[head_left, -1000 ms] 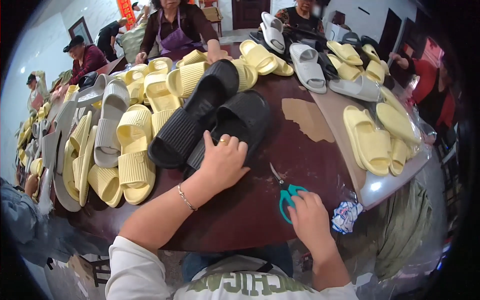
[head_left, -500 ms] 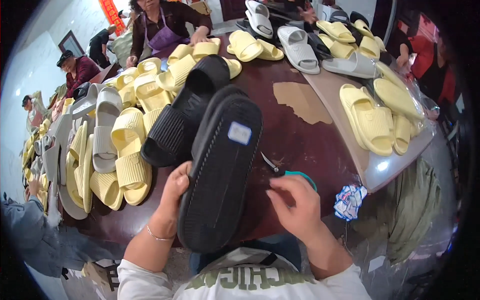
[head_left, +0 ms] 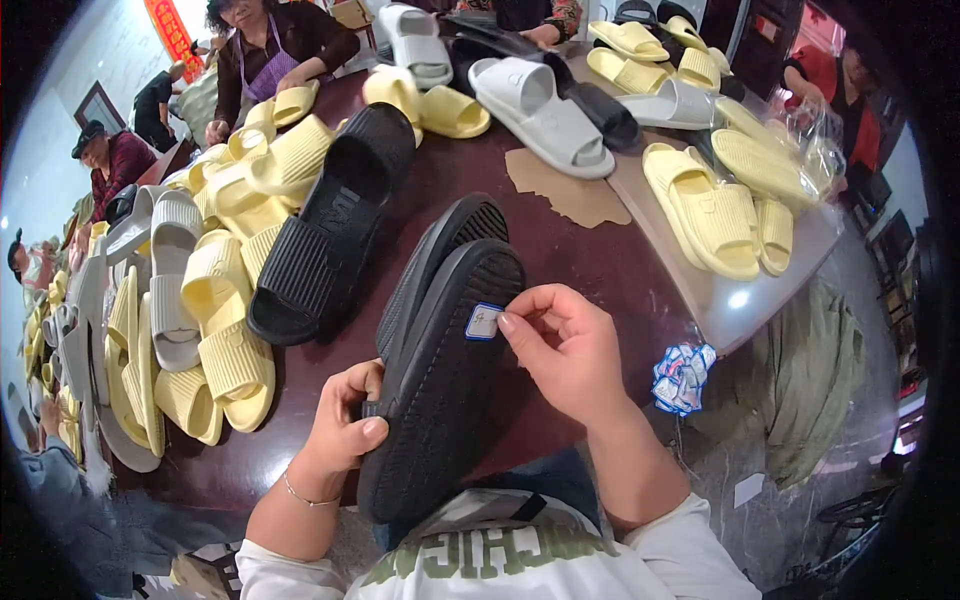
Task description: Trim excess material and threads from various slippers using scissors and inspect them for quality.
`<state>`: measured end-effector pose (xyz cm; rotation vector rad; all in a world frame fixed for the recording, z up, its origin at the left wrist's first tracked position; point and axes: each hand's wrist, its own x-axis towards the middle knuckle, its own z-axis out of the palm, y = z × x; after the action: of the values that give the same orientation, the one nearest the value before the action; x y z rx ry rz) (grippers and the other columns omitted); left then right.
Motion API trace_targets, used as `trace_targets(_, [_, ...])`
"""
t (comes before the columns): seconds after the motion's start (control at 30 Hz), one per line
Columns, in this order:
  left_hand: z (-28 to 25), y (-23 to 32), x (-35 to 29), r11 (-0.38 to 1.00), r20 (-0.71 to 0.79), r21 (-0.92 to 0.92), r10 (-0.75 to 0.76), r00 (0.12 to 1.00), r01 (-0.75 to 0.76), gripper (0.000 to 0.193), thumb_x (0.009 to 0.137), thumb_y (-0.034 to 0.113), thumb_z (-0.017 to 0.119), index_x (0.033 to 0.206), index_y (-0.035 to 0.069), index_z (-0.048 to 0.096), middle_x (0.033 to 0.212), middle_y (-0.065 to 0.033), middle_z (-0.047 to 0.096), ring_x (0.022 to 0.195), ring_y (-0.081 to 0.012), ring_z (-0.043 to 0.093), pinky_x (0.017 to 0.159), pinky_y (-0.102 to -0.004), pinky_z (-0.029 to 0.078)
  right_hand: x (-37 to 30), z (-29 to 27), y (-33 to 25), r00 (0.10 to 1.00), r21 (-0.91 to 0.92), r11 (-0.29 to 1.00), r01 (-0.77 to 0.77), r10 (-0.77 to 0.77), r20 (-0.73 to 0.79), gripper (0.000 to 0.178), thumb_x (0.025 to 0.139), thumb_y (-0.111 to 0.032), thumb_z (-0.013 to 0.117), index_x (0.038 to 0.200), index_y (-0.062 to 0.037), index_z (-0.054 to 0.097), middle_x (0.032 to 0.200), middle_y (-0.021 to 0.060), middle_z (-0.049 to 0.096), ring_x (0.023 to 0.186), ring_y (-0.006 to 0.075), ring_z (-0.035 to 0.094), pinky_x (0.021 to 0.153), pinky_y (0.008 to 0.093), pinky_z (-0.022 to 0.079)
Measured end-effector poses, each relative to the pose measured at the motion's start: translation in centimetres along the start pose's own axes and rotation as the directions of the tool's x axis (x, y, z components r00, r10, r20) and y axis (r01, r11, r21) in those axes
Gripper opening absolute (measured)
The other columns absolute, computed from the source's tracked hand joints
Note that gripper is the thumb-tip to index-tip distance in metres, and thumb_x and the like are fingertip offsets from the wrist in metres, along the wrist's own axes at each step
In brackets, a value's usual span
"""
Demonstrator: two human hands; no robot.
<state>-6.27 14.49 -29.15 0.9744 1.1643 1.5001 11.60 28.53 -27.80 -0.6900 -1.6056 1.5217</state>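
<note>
My left hand (head_left: 345,415) grips black slide slippers (head_left: 425,420) from the left, the ribbed sole tilted up toward me. Two overlapping toe ends show, apparently a pair pressed together. On the sole near the toe sits a small white sticker label (head_left: 482,322) with a blue border. My right hand (head_left: 565,345) pinches that label's right edge between thumb and fingers; whether the label is lifted there I cannot tell. Just beyond, another black slide slipper (head_left: 330,215) lies strap up on the dark red table (head_left: 570,270).
Yellow slippers (head_left: 225,320) and grey slippers (head_left: 178,270) crowd the left side. More yellow slippers (head_left: 710,215) lie on the right-hand board. A torn brown cardboard piece (head_left: 565,190) is behind my hands. A bunch of blue-edged labels (head_left: 683,380) hangs by the right edge. Several people work around the table.
My right hand has moved up and left to the label on the sole. The held slippers have turned and tilted. The teal-handled scissors on the table no longer show.
</note>
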Motion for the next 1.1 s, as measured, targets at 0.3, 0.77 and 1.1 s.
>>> trace_targets(0.3, [-1.4,-0.7,0.7,0.988,-0.235,0.115,-0.077,0.969,0.106,0.041,0.072,0.036,0.068,0.066,0.011,0.036,0.077,-0.0005,0.047,0.07,-0.007,0.043,0.068,-0.0218,0.036,-4.7,-3.2,-3.5,0.891,-0.144,0.931,0.336,-0.265,0.368,0.013,0.069,-0.001,0.064,0.072,-0.0057,0.052,0.068,0.0025,0.054,0.058,0.0087,0.05,0.05,0.0225,0.038])
trace_targets(0.77, [-0.7,0.2,1.0,0.998,-0.035,-0.014,0.053,0.998,-0.054,0.054,0.061,0.045,0.077,0.076,0.009,0.04,0.094,-0.006,0.048,0.088,-0.0135,0.046,0.082,-0.026,0.037,-8.0,-17.6,-0.7,0.906,-0.667,0.615,-0.42,0.238,-0.351,0.02,0.072,-0.008,0.069,0.07,-0.0038,0.05,0.059,-0.0042,0.048,0.053,0.0046,0.042,0.048,0.0206,0.033])
trace_targets(1.1, [2.0,5.8,0.6,0.424,0.646,0.66,0.101,0.757,-0.62,0.049,0.058,0.035,0.08,0.077,0.007,0.044,0.117,-0.0158,0.048,0.116,-0.0333,0.042,0.098,-0.0407,0.031,-4.1,-8.3,-2.5,0.85,-0.633,0.727,0.265,-0.486,-0.202,0.035,0.062,0.002,0.066,0.096,-0.0017,0.058,0.09,0.0133,0.061,0.095,0.0245,0.057,0.076,0.0319,0.047])
